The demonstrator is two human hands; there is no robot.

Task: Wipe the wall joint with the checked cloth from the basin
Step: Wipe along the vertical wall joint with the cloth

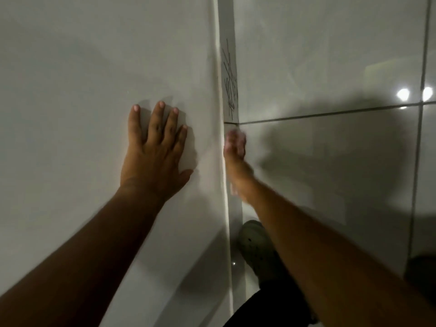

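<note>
The wall joint [227, 24] is a narrow vertical strip between a plain white panel on the left and glossy tiles on the right. Dark scribbled marks [230, 86] run down the strip above the horizontal grout line. My left hand [154, 149] lies flat on the white panel, fingers spread, holding nothing. My right hand [236, 156] is blurred by motion and rests edge-on against the strip just below the marks. Pale smears at its fingertips and heel are too blurred to identify. No checked cloth or basin shows clearly.
Large glossy tiles [330, 67] with grey grout lines fill the right wall, with two bright light reflections [403, 94]. Below, my light-coloured perforated shoe [256, 246] and dark trouser leg stand on a pale floor close to the corner.
</note>
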